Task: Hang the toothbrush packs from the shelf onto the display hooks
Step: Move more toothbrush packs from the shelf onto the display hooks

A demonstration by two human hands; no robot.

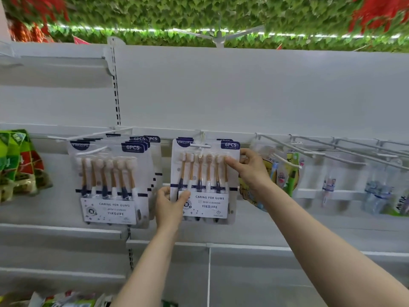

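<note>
A six-brush toothbrush pack (pixel 204 180) with a white card and dark blue labels hangs at the middle display hook (pixel 200 146), whose white tip pokes through the pack's top slot. My left hand (pixel 169 206) pinches the pack's lower left edge, thumb on the front card. My right hand (pixel 247 167) grips the upper right edge, thumb across the front near the brush heads. More packs sit behind it on the same hook. To the left, several identical packs (pixel 110 182) hang on another hook (pixel 90 150).
Long bare wire hooks (pixel 309 149) stick out toward me on the right, over hanging pouches with children's toothbrushes (pixel 285 171) and clear bags (pixel 380 191). Green snack bags (pixel 17 165) hang at far left. White shelf edges (pixel 243 248) run below. Packets lie at the bottom left (pixel 66 301).
</note>
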